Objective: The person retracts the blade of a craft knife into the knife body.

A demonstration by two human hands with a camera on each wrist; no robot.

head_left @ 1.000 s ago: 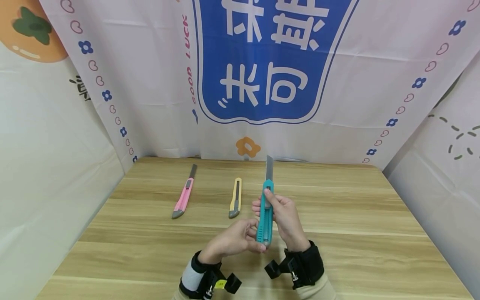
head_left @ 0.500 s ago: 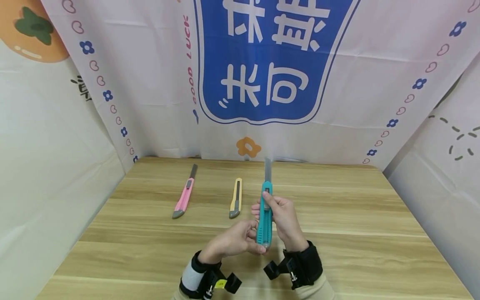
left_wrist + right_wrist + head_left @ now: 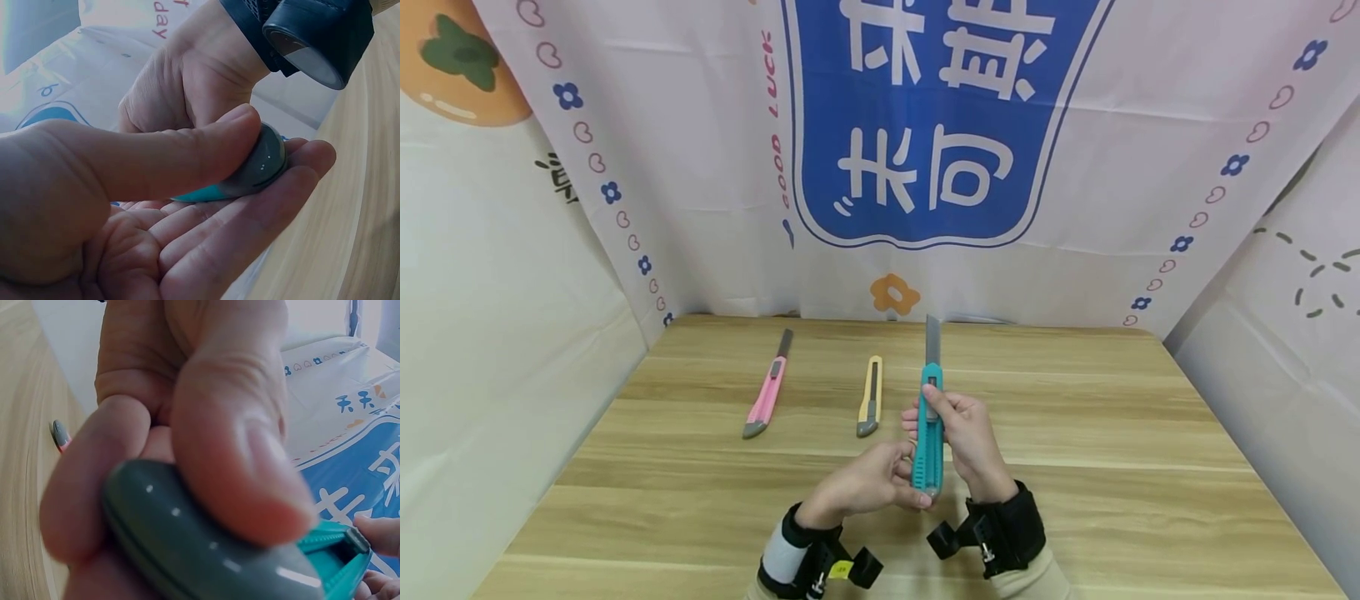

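Teal cutter (image 3: 928, 454) held above table (image 3: 700, 517), blade (image 3: 933, 342) out. Left hand (image 3: 871, 477) pinches its tail; right hand (image 3: 972, 433) grips its body, thumb by the slider (image 3: 932, 411), contact unclear. Probably blade-setting; next calls for steady tail, controlled thumb. Three cutters: one teal, one pink (image 3: 767, 397), one yellow (image 3: 869, 398).

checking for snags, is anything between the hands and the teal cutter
Nothing visible: left hand and right hand hold the teal cutter directly. The yellow cutter and pink cutter lie apart, to its left.
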